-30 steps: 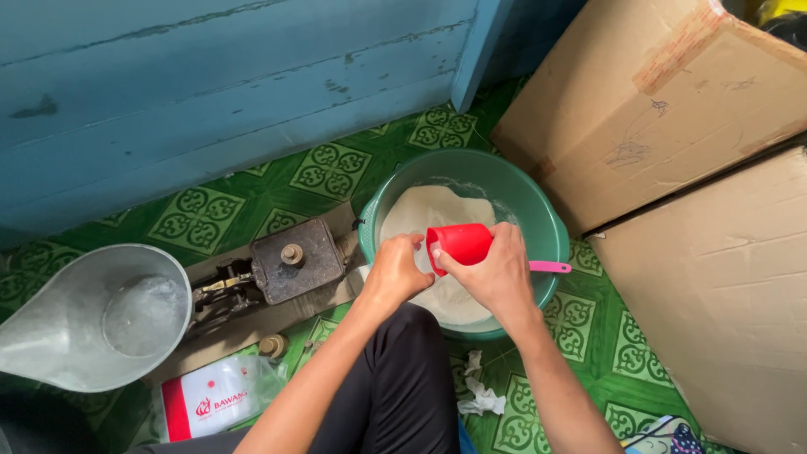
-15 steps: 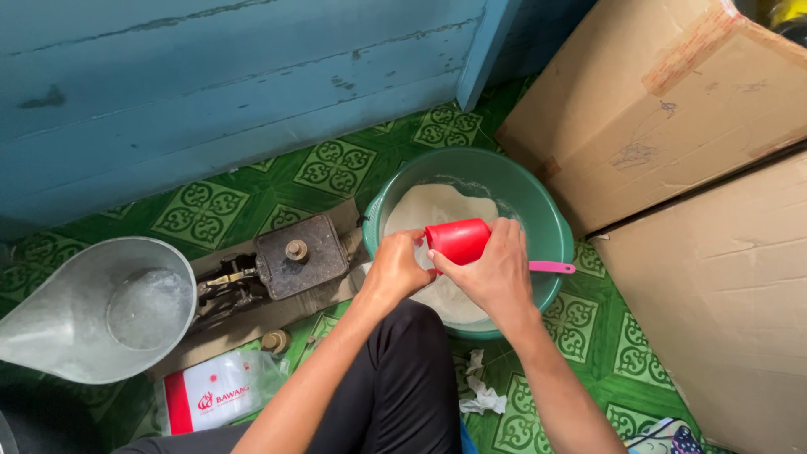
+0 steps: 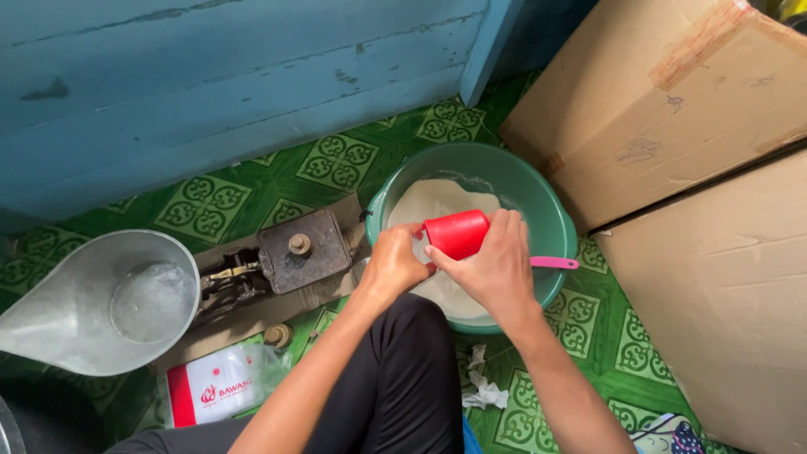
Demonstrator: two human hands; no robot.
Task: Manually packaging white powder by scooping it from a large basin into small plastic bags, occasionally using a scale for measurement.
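A person's right hand (image 3: 496, 265) grasps a red scoop (image 3: 458, 234) tilted over the flour-filled green basin (image 3: 551, 210), left hand (image 3: 395, 261) pinching its mouth, while the scale's metal pan (image 3: 76, 315) beyond the grip holds little.

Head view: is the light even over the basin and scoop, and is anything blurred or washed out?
Head view: soft daylight, sharp on both hands, left hand and right hand, around the red scoop; the white powder in the green basin looks bright but keeps its texture; the metal scale pan shows mild sheen; the cardboard boxes are brightest, and the frame edges bend slightly.
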